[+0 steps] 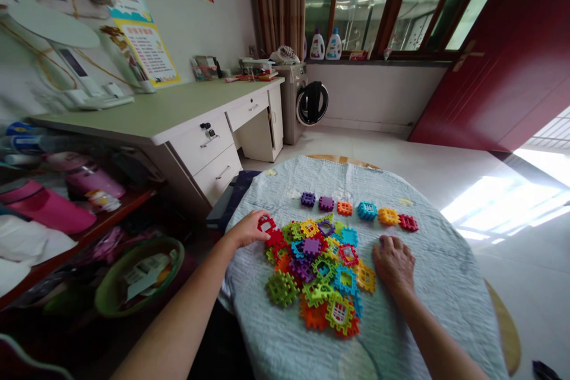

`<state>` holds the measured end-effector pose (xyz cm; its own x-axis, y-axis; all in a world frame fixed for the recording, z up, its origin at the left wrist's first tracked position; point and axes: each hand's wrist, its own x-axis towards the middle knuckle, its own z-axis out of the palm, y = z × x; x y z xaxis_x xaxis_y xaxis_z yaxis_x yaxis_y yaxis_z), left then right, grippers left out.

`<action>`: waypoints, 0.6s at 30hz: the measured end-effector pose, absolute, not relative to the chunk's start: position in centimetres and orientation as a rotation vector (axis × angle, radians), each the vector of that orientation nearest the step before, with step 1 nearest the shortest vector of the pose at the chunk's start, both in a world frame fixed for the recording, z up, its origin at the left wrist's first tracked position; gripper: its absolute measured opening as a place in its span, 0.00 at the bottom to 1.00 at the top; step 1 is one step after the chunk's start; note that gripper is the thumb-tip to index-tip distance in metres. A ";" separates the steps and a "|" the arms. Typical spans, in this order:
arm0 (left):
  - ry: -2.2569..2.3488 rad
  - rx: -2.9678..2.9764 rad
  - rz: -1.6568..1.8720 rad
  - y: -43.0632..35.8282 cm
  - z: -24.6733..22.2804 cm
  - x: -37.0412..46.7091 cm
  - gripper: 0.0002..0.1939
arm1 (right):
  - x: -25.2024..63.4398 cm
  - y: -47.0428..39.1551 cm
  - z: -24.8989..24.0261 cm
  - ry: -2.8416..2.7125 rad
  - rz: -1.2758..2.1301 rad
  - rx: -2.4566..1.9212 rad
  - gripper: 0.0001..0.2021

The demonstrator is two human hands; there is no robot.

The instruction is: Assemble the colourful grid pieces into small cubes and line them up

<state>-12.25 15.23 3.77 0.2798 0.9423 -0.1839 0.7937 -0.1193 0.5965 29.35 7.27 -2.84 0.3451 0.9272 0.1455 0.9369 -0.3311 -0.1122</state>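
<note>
My left hand (249,229) pinches a red square building tile (266,224) with an open window, at the left edge of a heap. That heap of interlocking plastic tiles (312,246) mixes purple, green, yellow, blue, orange and red pieces with notched edges. Flat on the cloth to the right of the heap rests my right hand (394,260), with nothing in it. Beyond the heap, small stacks of tiles form a row: purple (307,199), another purple (326,203), orange (344,208), blue (367,210), yellow (388,216) and red (408,222).
A pale blue cloth (401,332) covers the round table. Left of it stand a green basket (104,294) and a shelf with pink bottles (44,208). Behind are a desk (178,108), a washing machine (291,101) with its door ajar, and a red door (485,65).
</note>
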 end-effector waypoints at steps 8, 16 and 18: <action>1.539 2.109 0.109 14.4 2.3 -10.5 0.26 | 29.1 7.2 -2.4 -1.696 -0.077 -2.422 0.16; 1.538 2.133 0.131 15.2 2.6 -9.9 0.23 | 28.9 7.2 -2.1 -1.672 -0.033 -2.418 0.16; 1.576 2.129 0.094 15.3 2.8 -9.7 0.21 | 28.9 7.2 -2.0 -1.670 -0.024 -2.415 0.16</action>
<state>-9.69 15.28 2.77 0.3322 0.9157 -0.2263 0.8821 -0.2166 0.4183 28.92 7.17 -2.03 0.3601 0.9239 0.1292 0.9272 -0.3392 -0.1585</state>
